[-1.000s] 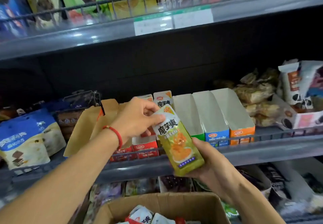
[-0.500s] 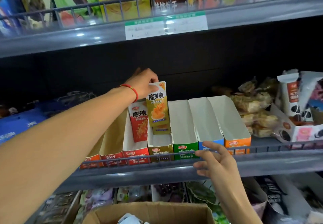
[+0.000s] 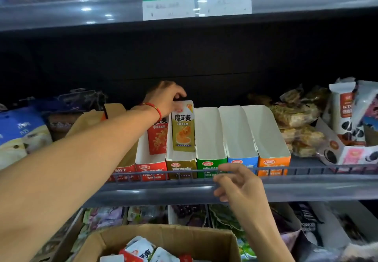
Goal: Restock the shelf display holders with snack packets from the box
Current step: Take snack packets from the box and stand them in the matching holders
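An olive-gold snack packet point(image 3: 183, 127) stands upright in the olive-fronted display holder point(image 3: 181, 164) on the middle shelf. My left hand point(image 3: 166, 97) reaches in from the left and pinches the packet's top edge. A red packet point(image 3: 157, 137) stands in the red holder point(image 3: 150, 166) beside it. The green holder point(image 3: 210, 139), blue holder point(image 3: 238, 137) and orange holder point(image 3: 268, 137) hold nothing. My right hand point(image 3: 237, 186) hovers with loosely spread fingers at the shelf's wire rail point(image 3: 306, 168), holding nothing. The cardboard box point(image 3: 163, 235) below holds several packets point(image 3: 141, 250).
Blue-and-white bags point(image 3: 22, 134) lie at the left of the shelf. Brown wrapped snacks point(image 3: 296, 122) and a carton of cookie packs point(image 3: 351, 118) fill the right. The upper shelf point(image 3: 81, 12) with price tags point(image 3: 196, 4) overhangs. More goods sit on the shelf below.
My left hand carried the olive-gold packet from my right hand up into the olive holder and lowered it. My right hand let go and moved to the shelf rail.
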The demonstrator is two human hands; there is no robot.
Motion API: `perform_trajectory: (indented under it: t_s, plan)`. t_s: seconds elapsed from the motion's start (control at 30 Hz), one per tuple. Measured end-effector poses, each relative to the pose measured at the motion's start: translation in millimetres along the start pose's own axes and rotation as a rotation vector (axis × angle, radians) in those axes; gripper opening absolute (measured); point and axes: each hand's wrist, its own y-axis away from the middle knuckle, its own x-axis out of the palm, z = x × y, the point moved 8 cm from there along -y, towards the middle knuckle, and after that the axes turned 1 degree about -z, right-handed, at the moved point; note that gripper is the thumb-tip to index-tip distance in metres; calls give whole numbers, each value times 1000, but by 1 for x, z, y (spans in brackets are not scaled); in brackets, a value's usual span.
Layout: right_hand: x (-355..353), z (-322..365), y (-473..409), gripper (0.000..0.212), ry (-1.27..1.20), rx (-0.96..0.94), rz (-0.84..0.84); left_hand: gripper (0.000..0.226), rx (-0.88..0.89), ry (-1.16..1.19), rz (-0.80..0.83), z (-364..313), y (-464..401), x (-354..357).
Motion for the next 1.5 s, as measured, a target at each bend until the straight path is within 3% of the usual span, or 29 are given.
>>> perform_trajectory:
  t_s: [0.1,0.17,0.23,0.43,0.6,0.73,1.0,1.1,1.17,1.27,1.33,1.37,1.43,1.5]
  plan:
    - [15,-3,4,11,56,-5,112,33,59,60,-204,-2,35,-27]
    - [32,-10,9,10,138,8,217,32,105,158,-246,-1,83,-35]
    - [51,-21,14,9,213,27,309,32,154,231,-103,-1,141,-25]
    - [132,-82,46,6,779,-34,652,25,140,232,680,37,320,90]
    - [167,-137,78,22,1004,-3,869,22,-51,252,731,80,365,134]
    - [178,-165,100,41,1170,31,840,25,-98,312,686,88,366,129]
    - [189,-176,105,4,1032,94,602,33,-170,298,685,96,360,124]
    - [181,-160,97,6,1016,64,563,29,-195,285,655,93,358,117]
    - [164,-133,84,9,864,84,499,30,-243,323,554,93,352,107]
    - [125,-83,69,6,476,119,327,58,-460,556,375,102,350,96]
    - [109,-63,74,6,187,180,263,89,-662,798,403,94,360,97]
    - [108,-59,80,6,56,228,267,92,-734,961,410,87,365,102]
    - [115,-58,92,10,-114,315,287,67,-816,1325,400,66,366,110]
    - [119,-59,100,14,-179,356,279,37,-821,1450,410,49,364,108]
